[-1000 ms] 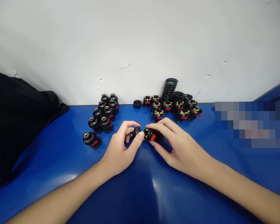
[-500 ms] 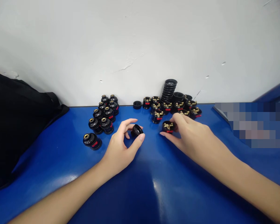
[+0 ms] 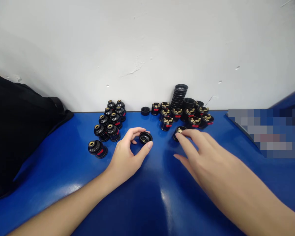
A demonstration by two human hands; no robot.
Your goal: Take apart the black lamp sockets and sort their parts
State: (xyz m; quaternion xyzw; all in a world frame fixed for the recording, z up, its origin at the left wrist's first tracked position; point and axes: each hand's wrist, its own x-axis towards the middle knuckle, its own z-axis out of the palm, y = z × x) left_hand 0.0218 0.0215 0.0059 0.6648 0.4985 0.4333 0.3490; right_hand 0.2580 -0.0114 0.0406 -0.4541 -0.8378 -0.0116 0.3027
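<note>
My left hand [image 3: 131,149] pinches a black lamp socket cap [image 3: 146,138] between thumb and fingers, its hollow side turned up toward me. To the right, a black lamp socket body [image 3: 179,130] with brass contacts on top stands on the table. Over it hovers my right hand [image 3: 199,150], fingers apart; the index fingertip overlaps the body's front, and whether it touches I cannot tell. Behind that body are several similar socket bodies [image 3: 167,123] with red tabs. Several capped sockets [image 3: 97,149] with brass-rimmed holes stand in rows on the left.
At the back, a leaning stack of black rings [image 3: 179,95] rises near the white wall [image 3: 147,49]. A single black ring [image 3: 145,111] lies left of the socket bodies. Black cloth [image 3: 22,131] covers the left side of the blue table [image 3: 142,203]. A blurred patch [image 3: 267,131] is at right.
My right hand has opened and let go of the socket body, its thumb moving down toward me. The cap in my left hand has tilted so its inside shows more.
</note>
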